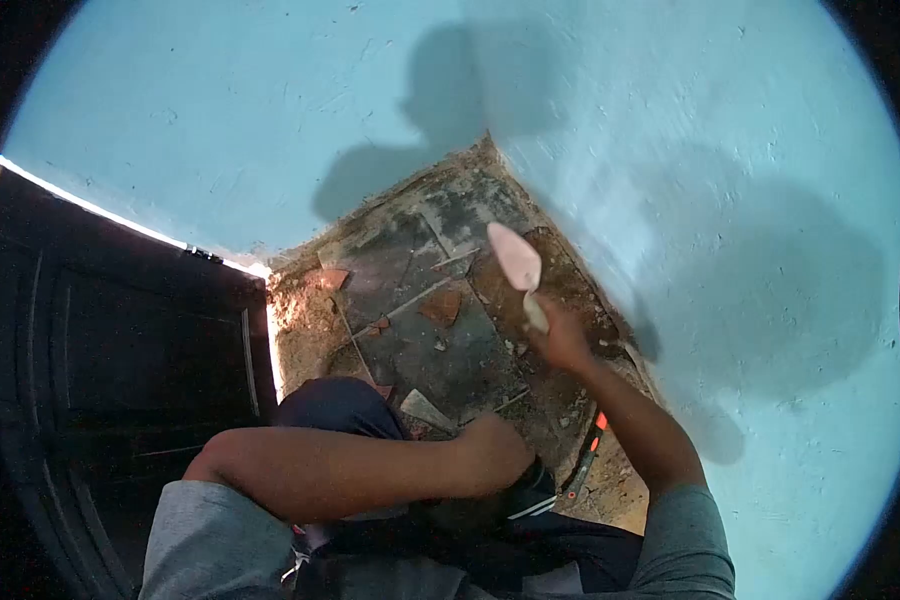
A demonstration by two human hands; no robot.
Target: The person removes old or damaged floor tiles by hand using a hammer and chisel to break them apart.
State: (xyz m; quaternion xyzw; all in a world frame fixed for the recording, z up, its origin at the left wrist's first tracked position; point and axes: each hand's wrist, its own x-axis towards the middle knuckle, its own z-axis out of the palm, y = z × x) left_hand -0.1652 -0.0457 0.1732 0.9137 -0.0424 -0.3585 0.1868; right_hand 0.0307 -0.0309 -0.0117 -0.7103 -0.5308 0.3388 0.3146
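Two bare hands over a broken floor [450, 350] in a corner between blue walls [730, 200]. Right hand [560, 340], fingers wrapped around the handle, raises a trowel [518, 265] above the floor's far corner. Left hand [495, 450], loosely fisted, rests on the knee [340, 405], empty.

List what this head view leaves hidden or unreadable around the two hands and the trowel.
- Trowel: its handle is covered by the right hand.
- Left hand: its fingers and whatever they press on lie behind the fist and forearm.
- Orange-and-black tool on the floor: too small and half hidden by the right forearm to identify.
- Door at the left: too dark for detail.
- Floor nearest the person: blocked by the knees.
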